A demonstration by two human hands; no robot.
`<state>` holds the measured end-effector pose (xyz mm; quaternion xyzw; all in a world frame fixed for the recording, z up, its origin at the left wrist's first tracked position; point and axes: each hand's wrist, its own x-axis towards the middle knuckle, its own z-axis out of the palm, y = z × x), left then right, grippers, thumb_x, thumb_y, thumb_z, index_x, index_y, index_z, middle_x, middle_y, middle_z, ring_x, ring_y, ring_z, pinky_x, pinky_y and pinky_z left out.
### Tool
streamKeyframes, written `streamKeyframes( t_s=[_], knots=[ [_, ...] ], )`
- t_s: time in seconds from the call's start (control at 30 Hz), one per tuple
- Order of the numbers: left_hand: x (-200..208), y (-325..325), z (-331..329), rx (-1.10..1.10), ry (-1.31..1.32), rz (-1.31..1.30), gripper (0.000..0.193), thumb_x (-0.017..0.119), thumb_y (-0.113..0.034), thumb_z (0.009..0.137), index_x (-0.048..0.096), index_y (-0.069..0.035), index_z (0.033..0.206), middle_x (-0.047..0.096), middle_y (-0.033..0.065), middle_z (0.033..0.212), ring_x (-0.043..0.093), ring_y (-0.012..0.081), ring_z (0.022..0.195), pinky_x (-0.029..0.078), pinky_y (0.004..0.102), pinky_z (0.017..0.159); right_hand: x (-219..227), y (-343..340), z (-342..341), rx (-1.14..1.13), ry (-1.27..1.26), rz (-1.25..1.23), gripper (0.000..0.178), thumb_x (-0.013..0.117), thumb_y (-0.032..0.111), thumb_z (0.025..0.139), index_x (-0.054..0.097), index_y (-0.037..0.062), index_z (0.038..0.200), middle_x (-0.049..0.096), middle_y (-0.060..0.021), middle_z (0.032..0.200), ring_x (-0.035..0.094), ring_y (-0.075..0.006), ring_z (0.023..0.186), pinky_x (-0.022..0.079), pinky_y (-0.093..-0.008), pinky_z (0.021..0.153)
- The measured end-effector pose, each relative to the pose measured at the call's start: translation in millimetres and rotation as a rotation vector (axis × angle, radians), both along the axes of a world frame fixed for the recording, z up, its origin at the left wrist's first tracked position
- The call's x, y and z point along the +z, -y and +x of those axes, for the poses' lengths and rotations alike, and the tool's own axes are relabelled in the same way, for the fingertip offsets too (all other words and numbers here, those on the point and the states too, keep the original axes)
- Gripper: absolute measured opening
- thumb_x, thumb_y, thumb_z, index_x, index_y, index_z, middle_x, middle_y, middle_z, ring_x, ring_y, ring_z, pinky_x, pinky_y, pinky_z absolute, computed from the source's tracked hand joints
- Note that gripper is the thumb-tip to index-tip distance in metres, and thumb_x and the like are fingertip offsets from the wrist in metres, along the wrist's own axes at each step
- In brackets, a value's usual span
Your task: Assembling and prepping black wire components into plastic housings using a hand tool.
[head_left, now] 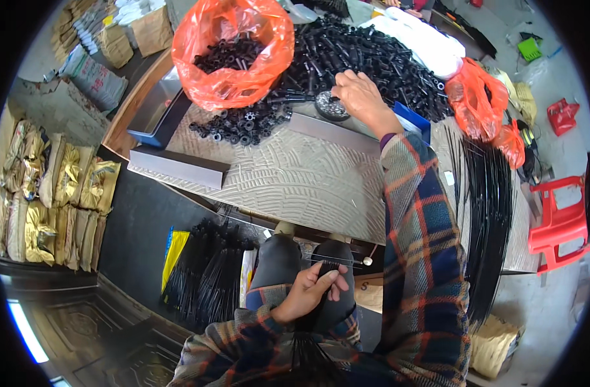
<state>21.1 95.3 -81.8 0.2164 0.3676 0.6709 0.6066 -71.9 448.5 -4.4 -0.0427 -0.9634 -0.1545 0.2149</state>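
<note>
My left hand (313, 289) is closed over my lap around a bundle of thin black rods (329, 265). Their dark tips show above its fingers, and more thin rods (306, 361) fan out below against my clothes. At the far side of the table my right hand (361, 97) bends its fingers together at the rim of a round black dish (332, 106) of small shiny metal pieces. Whatever those fingertips pinch is hidden. Behind the dish lies a big heap of black plastic tubular parts (346, 55); small black ring-shaped parts (243, 126) are scattered left of it.
An orange plastic bag (279, 39) of black parts stands at the back left. Angled metal strips (179, 169) edge the patterned tabletop (295, 171). Long black rods (488, 213) hang over the right side, near a red stool (559, 222). More rods (211, 277) stand left of my knees.
</note>
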Motion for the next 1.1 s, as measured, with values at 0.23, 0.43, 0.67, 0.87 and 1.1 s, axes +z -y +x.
streamKeyframes(
  t_s=[0.23, 0.43, 0.67, 0.87, 1.1],
  knots=[
    [-1, -1, -8, -0.036, -0.032, -0.021, 0.023, 0.041, -0.014, 0.095, 0.051, 0.001, 0.109, 0.060, 0.0067, 0.082, 0.052, 0.0078, 0.062, 0.043, 0.0202, 0.058, 8, 8, -7, -0.002, 0.011, 0.054, 0.012, 0.056, 0.004, 0.070, 0.058, 0.0087, 0.081, 0.052, -0.0049, 0.085, 0.051, -0.0212, 0.090, 0.040, -0.0339, 0.074],
    [-1, -3, -11, -0.041, -0.013, -0.006, 0.020, 0.043, -0.015, 0.094, 0.052, -0.001, 0.106, 0.059, 0.0028, 0.078, 0.050, 0.0057, 0.059, 0.040, 0.0183, 0.055, 17, 51, -25, 0.174, -0.140, -0.501, 0.012, 0.049, 0.009, 0.082, 0.044, 0.0046, 0.092, 0.053, -0.0189, 0.088, 0.055, -0.0382, 0.078, 0.045, -0.0432, 0.063],
    [-1, -4, -11, -0.022, 0.031, 0.041, 0.020, 0.042, -0.016, 0.095, 0.052, -0.001, 0.105, 0.057, 0.0018, 0.076, 0.048, 0.0049, 0.059, 0.039, 0.0175, 0.054, 24, 69, -59, 0.133, -0.075, -0.796, 0.015, 0.064, 0.018, 0.077, 0.064, 0.0062, 0.085, 0.062, -0.0107, 0.068, 0.062, -0.0185, 0.064, 0.046, -0.0292, 0.063],
    [-1, -2, -15, 0.011, 0.041, 0.016, 0.019, 0.042, -0.016, 0.095, 0.052, -0.001, 0.103, 0.056, 0.0017, 0.075, 0.047, 0.0049, 0.058, 0.038, 0.0174, 0.053, 44, 83, -83, -0.151, 0.303, -0.350, 0.020, 0.063, 0.024, 0.076, 0.063, 0.0048, 0.084, 0.062, -0.0122, 0.087, 0.061, -0.0303, 0.083, 0.047, -0.0413, 0.072],
    [1, 4, -15, 0.010, 0.082, 0.016, 0.018, 0.044, -0.015, 0.094, 0.053, -0.002, 0.102, 0.056, 0.0014, 0.075, 0.047, 0.0049, 0.058, 0.038, 0.0175, 0.053, 15, 76, -72, -0.059, 0.127, -0.276, 0.028, 0.067, 0.021, 0.073, 0.056, 0.0080, 0.096, 0.060, -0.0106, 0.090, 0.060, -0.0313, 0.084, 0.045, -0.0439, 0.071]
  ],
)
